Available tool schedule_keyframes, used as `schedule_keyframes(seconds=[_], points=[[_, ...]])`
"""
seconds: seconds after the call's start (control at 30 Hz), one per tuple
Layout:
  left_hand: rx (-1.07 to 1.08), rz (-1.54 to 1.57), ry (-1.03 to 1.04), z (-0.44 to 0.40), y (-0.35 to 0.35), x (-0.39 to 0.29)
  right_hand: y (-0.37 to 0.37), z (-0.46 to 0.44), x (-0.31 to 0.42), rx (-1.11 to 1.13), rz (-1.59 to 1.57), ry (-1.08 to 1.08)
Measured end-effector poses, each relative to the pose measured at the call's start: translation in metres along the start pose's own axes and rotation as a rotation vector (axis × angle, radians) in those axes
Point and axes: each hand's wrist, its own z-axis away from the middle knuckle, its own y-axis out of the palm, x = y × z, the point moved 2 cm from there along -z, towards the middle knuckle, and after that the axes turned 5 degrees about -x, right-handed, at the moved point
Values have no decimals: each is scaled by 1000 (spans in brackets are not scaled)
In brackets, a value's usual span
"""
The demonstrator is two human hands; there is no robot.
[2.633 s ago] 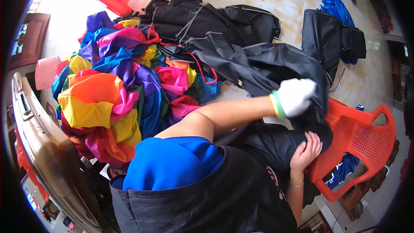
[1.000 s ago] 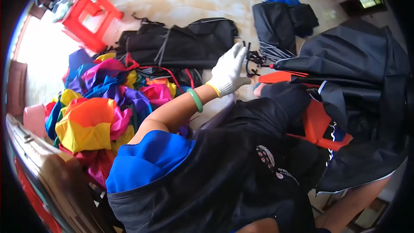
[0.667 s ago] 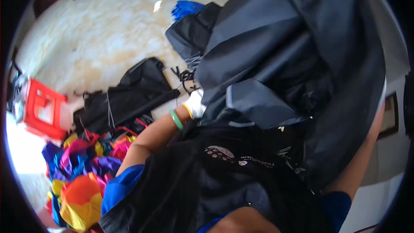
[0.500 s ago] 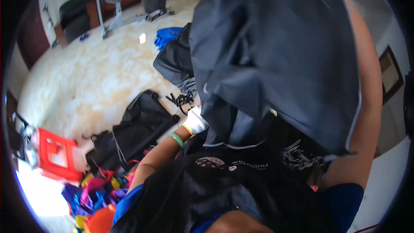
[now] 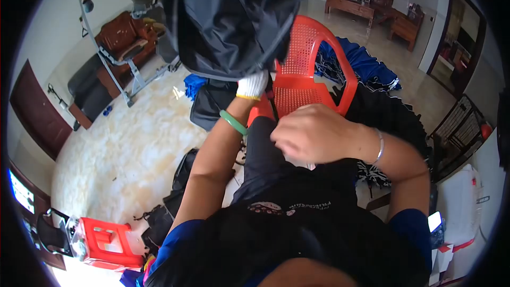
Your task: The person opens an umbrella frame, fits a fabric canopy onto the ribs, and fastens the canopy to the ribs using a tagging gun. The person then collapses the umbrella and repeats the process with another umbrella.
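Note:
My left hand (image 5: 253, 85) wears a white knit glove with a yellow cuff. It is raised at the lower edge of a large black fabric piece (image 5: 234, 26), which it holds up in front of me. The fabric is creased, with a darker rim along its bottom, and it hides my left fingertips. Bare and a little blurred, my right hand (image 5: 311, 133) is over my lap with its fingers curled in. It is apart from the fabric, and nothing shows in it.
A red plastic chair (image 5: 297, 82) stands just ahead. Blue fabric (image 5: 358, 66) and black fabric (image 5: 388, 111) are heaped to its right. Left of it lies a black bundle (image 5: 207, 109). A red stool (image 5: 109, 242) is at lower left, with exercise equipment (image 5: 135, 79) farther back.
The black fabric has been lifted and shifted left, uncovering the red chair and the heaps. My right hand has come into sight over my lap. My view has turned and widened.

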Motion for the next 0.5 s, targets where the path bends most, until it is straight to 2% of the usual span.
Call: schedule_keyframes(seconds=[0.03, 0.07, 0.13, 0.17, 0.27, 0.3, 0.37, 0.43, 0.5], points=[[-22, -10, 26, -18, -7, 1, 23, -3, -11, 79, 31, 280], [-39, -30, 61, -39, -5, -9, 44, 10, -36, 59, 30, 282], [-77, -68, 145, -72, 0, -35, 77, 33, -86, -376, 140, 481], [-97, -93, 201, -87, 3, -51, 74, 37, -90, -397, 137, 482], [-122, 122, 118, -119, 19, -92, 64, 28, -100, -705, -1404, 339], [-122, 163, 107, -126, 22, -110, 58, 26, -101, -720, -1403, 327], [-10, 477, -109, -124, 19, -160, 37, 22, -109, -794, -1430, 301], [67, 633, -201, -124, 26, -179, 26, 28, -117, -853, -1432, 274], [75, 436, -57, -126, 31, -174, 27, 33, -128, -747, -1620, 160]])
